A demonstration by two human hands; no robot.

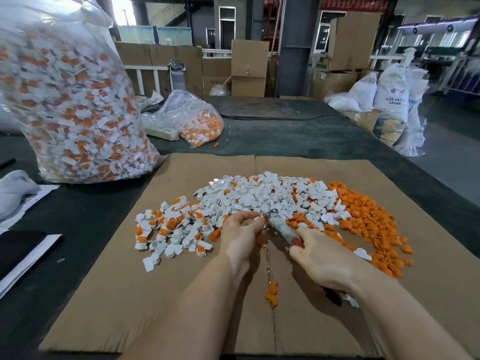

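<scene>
My left hand [240, 229] pinches a small white plastic part [258, 218] at its fingertips. My right hand [322, 258] grips a tape-wrapped tool with a red handle [281, 228], and the tool's metal tip meets the white part. Both hands hover over a brown cardboard sheet [181, 294]. Behind them lies a heap of loose white parts [262, 196]. Orange inserts [368, 219] are piled at the right. Assembled white-and-orange pieces [171, 224] lie at the left.
A big clear bag of assembled pieces [75, 105] stands at the left rear, a smaller bag of orange and white parts [197, 123] behind the cardboard. A few orange bits [271, 294] lie near my wrists. Paper and a dark pad [20, 245] sit at the left edge.
</scene>
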